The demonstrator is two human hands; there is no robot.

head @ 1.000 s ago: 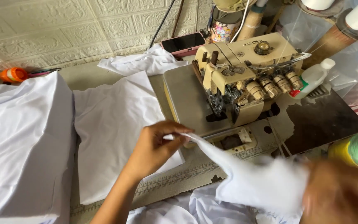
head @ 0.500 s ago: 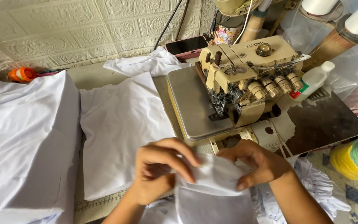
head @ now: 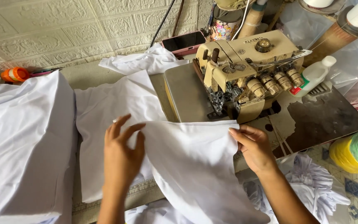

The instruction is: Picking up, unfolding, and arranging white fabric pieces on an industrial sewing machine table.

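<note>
White cotton fabric panel (head: 195, 161) is stretched flat by both hands, left hand (head: 123, 155) pressing open-fingered, right hand (head: 255, 147) pinching its edge (squared before the cream overlock sewing machine (head: 245, 70)).

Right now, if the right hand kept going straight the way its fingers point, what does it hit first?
The right hand points up-left along the white fabric piece it grips. Next in line is probably the sewing machine, at its base just beyond the fabric's edge; depth is unclear.
</note>
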